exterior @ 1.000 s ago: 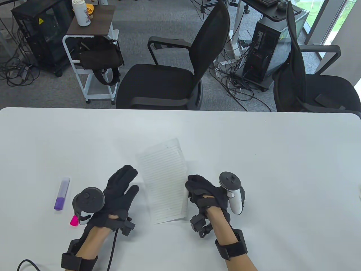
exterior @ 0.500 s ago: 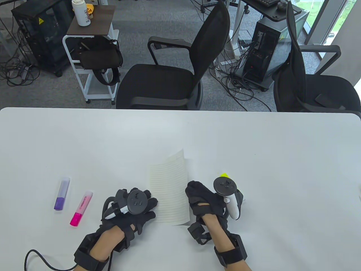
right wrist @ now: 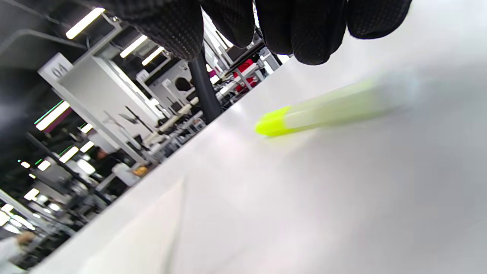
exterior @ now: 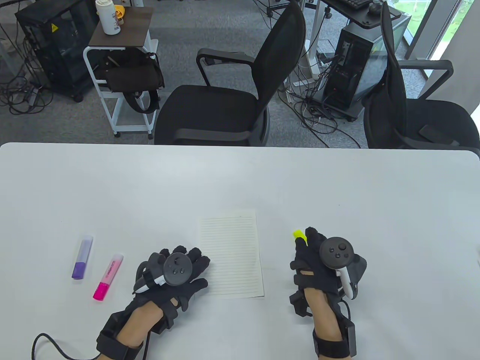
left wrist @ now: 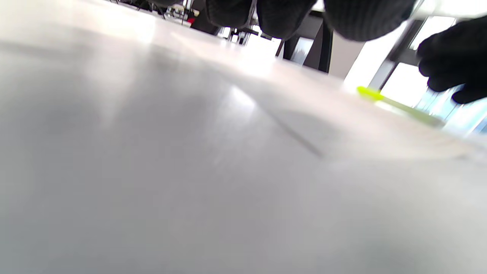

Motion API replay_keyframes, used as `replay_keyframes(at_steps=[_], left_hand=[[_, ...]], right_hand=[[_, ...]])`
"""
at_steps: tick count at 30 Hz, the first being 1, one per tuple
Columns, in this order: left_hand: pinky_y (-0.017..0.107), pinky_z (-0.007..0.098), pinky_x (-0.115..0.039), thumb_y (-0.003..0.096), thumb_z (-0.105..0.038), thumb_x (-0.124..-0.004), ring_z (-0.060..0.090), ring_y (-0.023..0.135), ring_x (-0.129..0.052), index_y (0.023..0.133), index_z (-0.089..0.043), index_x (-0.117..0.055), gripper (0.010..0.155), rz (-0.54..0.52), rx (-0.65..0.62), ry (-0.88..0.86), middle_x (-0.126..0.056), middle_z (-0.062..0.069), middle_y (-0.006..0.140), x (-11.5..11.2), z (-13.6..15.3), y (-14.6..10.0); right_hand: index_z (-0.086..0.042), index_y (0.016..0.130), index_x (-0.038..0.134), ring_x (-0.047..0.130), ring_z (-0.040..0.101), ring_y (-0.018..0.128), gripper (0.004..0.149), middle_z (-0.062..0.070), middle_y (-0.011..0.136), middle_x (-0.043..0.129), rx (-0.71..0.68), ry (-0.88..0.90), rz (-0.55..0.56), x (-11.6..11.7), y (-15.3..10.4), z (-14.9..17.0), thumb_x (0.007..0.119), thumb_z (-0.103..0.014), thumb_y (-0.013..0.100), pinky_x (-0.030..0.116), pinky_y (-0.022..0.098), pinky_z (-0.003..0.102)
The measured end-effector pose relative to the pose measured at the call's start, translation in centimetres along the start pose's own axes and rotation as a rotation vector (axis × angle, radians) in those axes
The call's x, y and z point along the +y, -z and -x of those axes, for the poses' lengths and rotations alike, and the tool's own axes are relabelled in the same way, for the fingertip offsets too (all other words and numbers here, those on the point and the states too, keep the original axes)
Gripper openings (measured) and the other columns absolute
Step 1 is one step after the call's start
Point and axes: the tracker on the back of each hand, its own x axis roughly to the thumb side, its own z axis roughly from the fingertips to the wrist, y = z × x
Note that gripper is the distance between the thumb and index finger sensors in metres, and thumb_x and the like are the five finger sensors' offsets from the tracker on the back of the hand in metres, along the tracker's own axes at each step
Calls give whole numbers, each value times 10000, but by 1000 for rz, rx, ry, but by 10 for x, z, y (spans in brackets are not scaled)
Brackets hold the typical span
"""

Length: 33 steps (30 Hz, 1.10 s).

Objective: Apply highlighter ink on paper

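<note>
Lined paper (exterior: pixel 230 253) has been flattened on the surface (exterior: pixel 375 195), pinned at its left edge by the spread left hand (exterior: pixel 180 268). Right of it, the yellow highlighter (exterior: pixel 299 235) gets reached for by the right hand (exterior: pixel 318 258), fingers over it, not gripped yet. Inking comes next, probably.

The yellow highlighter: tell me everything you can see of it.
The yellow highlighter lies flat on the white table, right of the lined paper and apart from it. It looks like plastic: a bright yellow end pointing away from the person and a paler, translucent body. The right hand hovers over it, hiding most of the body from above; in the right wrist view the fingers hang above without touching it.
</note>
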Motion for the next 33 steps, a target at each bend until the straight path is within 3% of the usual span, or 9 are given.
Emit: replay_keyframes(at_steps=[3, 8, 11, 20, 23, 25, 28, 30, 33], left_hand=[[718, 707, -285, 465, -596, -686, 419, 1090, -408, 1079, -343, -557, 676, -110, -42, -111, -472, -14, 1185, 10, 4, -6], [716, 708, -318, 467, -607, -674, 425, 1083, -430, 1084, -324, -546, 690, -239, -72, -320, -484, 4, 1182, 18, 12, -11], [712, 708, -336, 468, -608, -673, 431, 1077, -449, 1080, -310, -563, 690, -305, -70, -418, -505, 14, 1178, 22, 17, -14], [711, 711, -345, 470, -607, -672, 428, 1076, -455, 1078, -300, -571, 688, -334, -75, -432, -512, 22, 1175, 25, 20, -16], [711, 714, -341, 471, -607, -673, 427, 1078, -448, 1079, -297, -565, 691, -339, -98, -427, -509, 29, 1176, 25, 17, -16], [712, 716, -334, 470, -604, -678, 425, 1081, -438, 1082, -298, -557, 695, -348, -121, -412, -500, 30, 1179, 26, 14, -17], [713, 718, -327, 470, -599, -687, 423, 1087, -418, 1090, -299, -520, 709, -360, -147, -366, -475, 31, 1184, 27, 8, -18], [715, 717, -332, 467, -593, -698, 425, 1087, -409, 1093, -291, -498, 723, -357, -169, -337, -458, 36, 1186, 26, 4, -18], [718, 716, -351, 462, -586, -715, 454, 1085, -382, 1099, -262, -452, 761, -325, -224, -294, -402, 70, 1184, 23, -5, -17]], right_hand=[[-126, 1126, 480, 502, 559, 983, 617, 265, 1158, 436, 104, -203, -54, 2, 6, 6, 764, -393, 648, 439, 681, 732], [-106, 1092, 561, 487, 557, 990, 567, 262, 1140, 497, 183, -251, -189, 11, 15, 19, 790, -355, 637, 419, 686, 736], [-97, 1043, 638, 518, 531, 974, 523, 231, 1117, 531, 164, -359, -160, 15, 20, 18, 821, -340, 618, 456, 696, 708], [-62, 978, 623, 471, 533, 968, 498, 230, 1077, 518, 127, -320, -208, 16, 21, 20, 816, -345, 615, 434, 696, 716], [-83, 1001, 544, 480, 556, 988, 510, 254, 1106, 473, -7, -189, -127, 7, 12, 6, 777, -344, 629, 473, 682, 726], [-114, 1015, 521, 622, 516, 957, 507, 241, 1087, 544, -146, -77, -133, 4, 4, -11, 759, -350, 634, 558, 674, 698], [-151, 1031, 534, 916, 315, 699, 500, 177, 960, 736, -334, 16, -199, 9, -7, -37, 762, -342, 628, 721, 624, 600], [-150, 1027, 589, 954, 202, 505, 490, 150, 850, 835, -455, 14, -252, 15, -16, -55, 770, -357, 622, 793, 563, 534], [-174, 1033, 593, 918, 191, 484, 480, 136, 837, 830, -628, 50, -293, 30, -31, -78, 759, -357, 621, 778, 566, 522]])
